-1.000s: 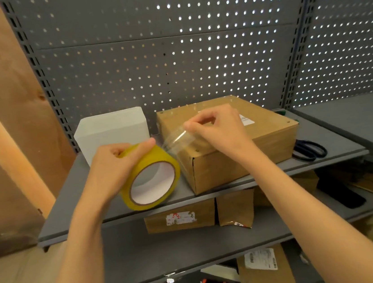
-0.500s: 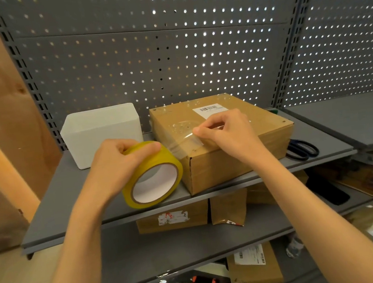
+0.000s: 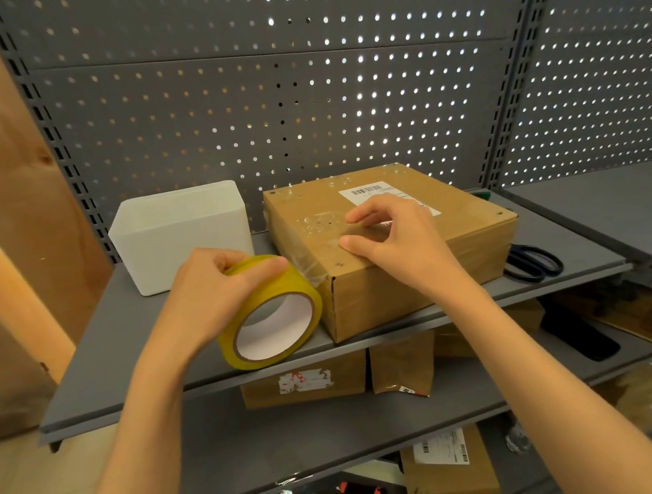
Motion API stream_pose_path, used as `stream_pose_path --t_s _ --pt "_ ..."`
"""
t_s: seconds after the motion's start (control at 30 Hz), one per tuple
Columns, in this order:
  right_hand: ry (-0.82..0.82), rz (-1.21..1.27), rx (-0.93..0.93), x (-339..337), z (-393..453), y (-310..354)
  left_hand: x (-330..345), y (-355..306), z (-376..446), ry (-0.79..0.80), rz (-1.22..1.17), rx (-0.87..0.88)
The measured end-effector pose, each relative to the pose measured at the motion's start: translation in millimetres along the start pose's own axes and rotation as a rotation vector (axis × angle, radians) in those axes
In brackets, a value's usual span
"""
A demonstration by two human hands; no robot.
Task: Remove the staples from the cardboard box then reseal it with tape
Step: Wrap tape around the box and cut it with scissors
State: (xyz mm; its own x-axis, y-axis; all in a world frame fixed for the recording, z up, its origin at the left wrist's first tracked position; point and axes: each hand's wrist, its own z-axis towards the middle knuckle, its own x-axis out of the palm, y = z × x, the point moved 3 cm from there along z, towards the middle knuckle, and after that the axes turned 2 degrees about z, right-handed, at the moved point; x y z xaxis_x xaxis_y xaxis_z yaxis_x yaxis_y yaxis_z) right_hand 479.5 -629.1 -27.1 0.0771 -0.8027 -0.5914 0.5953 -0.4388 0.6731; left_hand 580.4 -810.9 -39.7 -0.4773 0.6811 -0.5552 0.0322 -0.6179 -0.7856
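A brown cardboard box (image 3: 423, 280) with a barcode label lies on the grey upper shelf (image 3: 132, 352). My left hand (image 3: 214, 289) grips a yellow roll of clear tape (image 3: 272, 327) held upright at the box's left front corner. A clear tape strip (image 3: 313, 256) runs from the roll up onto the box top. My right hand (image 3: 392, 234) rests on the box top, thumb and fingers curled on the strip's end, holding it down on the cardboard. Small dark staples show near the box's corners.
A white plastic bin (image 3: 183, 235) stands left of the box. Black scissors (image 3: 531, 262) lie to the box's right. A perforated grey back panel (image 3: 296, 86) rises behind. More cardboard boxes (image 3: 304, 381) sit on the lower shelves.
My right hand has carried the tape end down from above the box onto its top. The roll in my left hand has stayed by the box's left front corner.
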Motion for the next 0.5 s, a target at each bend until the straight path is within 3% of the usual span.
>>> stream_pose_path --t_s 0.33,0.5 --pt "0.033 -0.155 -0.066 6.0 -6.5 3.0 2.8 2.3 -1.9 0.009 -0.007 0.0" --pt "0.07 -0.115 -0.086 1.3 -8.7 1.6 3.2 3.2 -0.5 0.018 -0.001 0.003"
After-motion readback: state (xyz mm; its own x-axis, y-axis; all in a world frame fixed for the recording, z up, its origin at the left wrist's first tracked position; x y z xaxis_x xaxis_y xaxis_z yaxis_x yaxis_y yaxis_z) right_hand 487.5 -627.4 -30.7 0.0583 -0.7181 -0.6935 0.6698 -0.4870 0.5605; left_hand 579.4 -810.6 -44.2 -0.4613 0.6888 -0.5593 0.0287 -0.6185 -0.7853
